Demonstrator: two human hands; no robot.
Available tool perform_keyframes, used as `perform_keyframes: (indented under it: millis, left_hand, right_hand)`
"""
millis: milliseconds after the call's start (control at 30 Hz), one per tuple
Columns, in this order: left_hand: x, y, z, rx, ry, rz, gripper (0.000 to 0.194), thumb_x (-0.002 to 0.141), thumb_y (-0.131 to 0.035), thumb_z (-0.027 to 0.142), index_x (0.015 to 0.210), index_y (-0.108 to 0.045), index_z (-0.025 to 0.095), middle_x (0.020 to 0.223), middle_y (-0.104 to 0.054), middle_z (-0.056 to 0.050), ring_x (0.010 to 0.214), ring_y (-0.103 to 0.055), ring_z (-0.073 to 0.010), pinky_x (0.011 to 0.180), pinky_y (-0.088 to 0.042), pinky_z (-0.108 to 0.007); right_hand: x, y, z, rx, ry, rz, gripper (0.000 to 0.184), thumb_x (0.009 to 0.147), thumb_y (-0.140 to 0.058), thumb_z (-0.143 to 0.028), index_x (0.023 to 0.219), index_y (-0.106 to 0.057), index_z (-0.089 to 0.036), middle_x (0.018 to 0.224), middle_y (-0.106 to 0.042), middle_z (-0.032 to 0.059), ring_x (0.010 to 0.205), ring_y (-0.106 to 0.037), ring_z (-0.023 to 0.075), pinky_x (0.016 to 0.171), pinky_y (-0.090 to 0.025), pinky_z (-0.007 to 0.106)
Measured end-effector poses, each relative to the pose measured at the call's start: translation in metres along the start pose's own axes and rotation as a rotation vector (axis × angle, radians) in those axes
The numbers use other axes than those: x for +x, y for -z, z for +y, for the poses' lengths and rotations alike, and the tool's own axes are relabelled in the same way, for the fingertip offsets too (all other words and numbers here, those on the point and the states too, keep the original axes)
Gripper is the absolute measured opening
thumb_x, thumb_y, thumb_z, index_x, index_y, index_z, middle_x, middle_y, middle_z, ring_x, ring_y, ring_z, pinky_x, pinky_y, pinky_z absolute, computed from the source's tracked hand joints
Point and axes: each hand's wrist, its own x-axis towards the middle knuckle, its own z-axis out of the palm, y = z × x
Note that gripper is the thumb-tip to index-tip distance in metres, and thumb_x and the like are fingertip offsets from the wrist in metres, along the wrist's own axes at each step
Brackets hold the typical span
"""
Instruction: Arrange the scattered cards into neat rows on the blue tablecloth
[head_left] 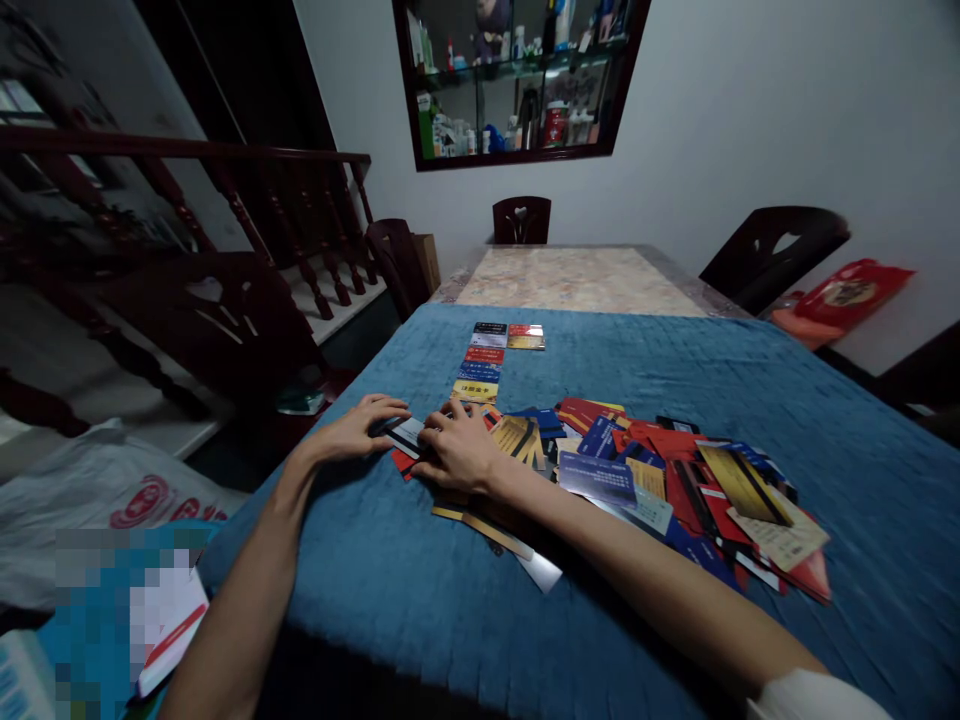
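Observation:
My left hand (373, 424) is at the left edge of a heap of cards, its fingers curled on the left end of a silver-grey plastic card (407, 436). At that card's right end is my right hand (459, 446), thumb and fingers bent around it, partly hiding it. A red card (402, 462) shows beneath. Beside my right hand lies a gold card (519, 440). The large loose heap of bank-type cards (600, 478) spreads rightward under and beyond my right forearm. Beyond my hands, a column has a yellow card (475, 391) at its near end.
At the column's far end sit a black-and-white card (489, 335) and a red-and-gold card (526, 337). A blue cloth (660, 360) covers the near part of the marble-patterned table (570, 275). Dark chairs (523, 220) stand around it. A plastic bag (97, 500) is at the left.

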Motion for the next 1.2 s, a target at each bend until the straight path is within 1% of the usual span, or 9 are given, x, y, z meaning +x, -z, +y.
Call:
perform_keyframes:
  millis: [200,300,400,533,733,833,967,1067,1200]
  left_hand:
    - [0.002,-0.005,0.002,-0.021,-0.037,-0.012,0.05,0.081,-0.067,0.027,0.131,-0.064,0.024,0.138,-0.058,-0.009,0.133,-0.042,-0.029,0.116,-0.032,-0.048]
    - [0.004,-0.008,0.002,-0.043,-0.051,0.004,0.049,0.081,-0.068,0.026,0.129,-0.065,0.024,0.134,-0.06,-0.01,0.131,-0.043,-0.0295,0.115,-0.032,-0.049]
    - [0.005,-0.008,0.0,-0.078,-0.064,0.011,0.049,0.079,-0.071,0.027,0.128,-0.066,0.024,0.131,-0.061,-0.009,0.129,-0.043,-0.0293,0.115,-0.033,-0.048]
    - [0.004,-0.005,-0.002,-0.138,-0.102,0.027,0.04,0.08,-0.072,0.031,0.119,-0.071,0.024,0.127,-0.064,-0.008,0.127,-0.046,-0.0279,0.114,-0.035,-0.045]
    - [0.005,-0.003,-0.004,-0.234,-0.088,0.07,0.03,0.08,-0.075,0.042,0.102,-0.077,0.023,0.115,-0.071,-0.009,0.124,-0.05,-0.0275,0.114,-0.035,-0.045]
    - [0.007,-0.004,-0.003,-0.269,-0.099,0.105,0.026,0.082,-0.071,0.044,0.097,-0.078,0.023,0.107,-0.074,-0.008,0.12,-0.053,-0.027,0.114,-0.034,-0.047]
    - [0.01,-0.007,-0.001,-0.327,-0.049,0.195,0.026,0.083,-0.067,0.043,0.095,-0.079,0.023,0.1,-0.075,-0.008,0.119,-0.056,-0.0277,0.108,-0.042,-0.045]
    - [0.011,-0.01,0.003,-0.353,-0.015,0.269,0.026,0.083,-0.066,0.04,0.094,-0.079,0.021,0.098,-0.075,-0.009,0.114,-0.059,-0.027,0.104,-0.045,-0.043]
    - [0.013,-0.014,0.007,-0.351,-0.003,0.322,0.022,0.081,-0.064,0.032,0.092,-0.079,0.019,0.099,-0.074,-0.008,0.104,-0.065,-0.0251,0.098,-0.05,-0.041]
  right_hand:
    - [-0.004,0.004,0.007,-0.032,0.019,-0.008,0.041,0.093,-0.056,-0.05,0.114,-0.068,-0.017,0.12,-0.065,0.0128,0.117,-0.043,0.0325,0.092,-0.034,0.047]
    - [-0.005,0.006,0.013,-0.06,0.062,-0.024,0.036,0.094,-0.058,-0.044,0.114,-0.068,-0.016,0.119,-0.065,0.0129,0.116,-0.045,0.0317,0.092,-0.033,0.046]
    - [-0.006,0.007,0.016,-0.086,0.116,-0.018,0.032,0.094,-0.056,-0.04,0.109,-0.069,-0.015,0.115,-0.067,0.0141,0.112,-0.046,0.03,0.091,-0.033,0.044]
    - [-0.005,0.006,0.02,-0.1,0.167,0.024,0.031,0.095,-0.052,-0.038,0.102,-0.071,-0.014,0.107,-0.07,0.0137,0.107,-0.049,0.0287,0.088,-0.032,0.042]
    - [-0.003,0.002,0.03,-0.062,0.241,0.115,0.025,0.095,-0.051,-0.029,0.095,-0.072,-0.014,0.094,-0.072,0.0115,0.096,-0.052,0.024,0.085,-0.031,0.039]
    - [-0.001,-0.001,0.037,-0.009,0.213,0.186,0.024,0.095,-0.051,-0.025,0.092,-0.072,-0.015,0.09,-0.072,0.01,0.091,-0.053,0.0221,0.083,-0.032,0.037]
    - [0.001,-0.004,0.042,0.031,0.146,0.238,0.023,0.095,-0.052,-0.021,0.09,-0.074,-0.016,0.087,-0.073,0.0091,0.088,-0.054,0.0208,0.081,-0.033,0.034]
    - [0.001,-0.005,0.042,0.043,0.047,0.259,0.025,0.095,-0.05,-0.017,0.091,-0.074,-0.016,0.087,-0.074,0.0098,0.088,-0.056,0.0209,0.079,-0.036,0.032]
    - [0.0,-0.006,0.042,0.099,-0.088,0.245,0.026,0.094,-0.05,-0.015,0.1,-0.074,-0.016,0.096,-0.074,0.0102,0.091,-0.059,0.0212,0.08,-0.039,0.031]
